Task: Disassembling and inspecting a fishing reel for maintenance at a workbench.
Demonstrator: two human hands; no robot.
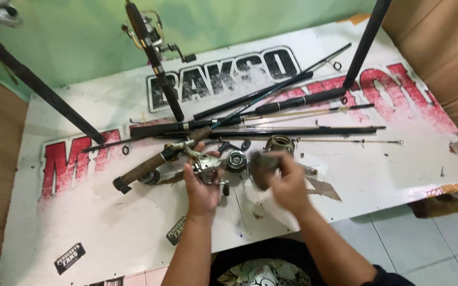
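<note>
Head view, looking straight down at a white printed board [107,222] laid flat as a worktop. Left hand [201,188] palm up near the middle of the board's near edge, fingers curled round a small silver spinning reel [208,167], wrist straight, forearm running up from the bottom of frame. Right hand [287,185] just beside it, blurred, closed on a dark brownish cloth [263,167]; can't tell how tight. Between the two hands, a dark spool [236,160] lying on the board. Behind the right hand, a round greenish reel part [279,143]. Cork-handled rod [149,167] angled toward the left edge, butt end nearest. Bundle of black rod sections [271,114] spread across the middle toward the far right corner. Another rod with a reel [152,37] standing near the far edge. No containers anywhere.
</note>
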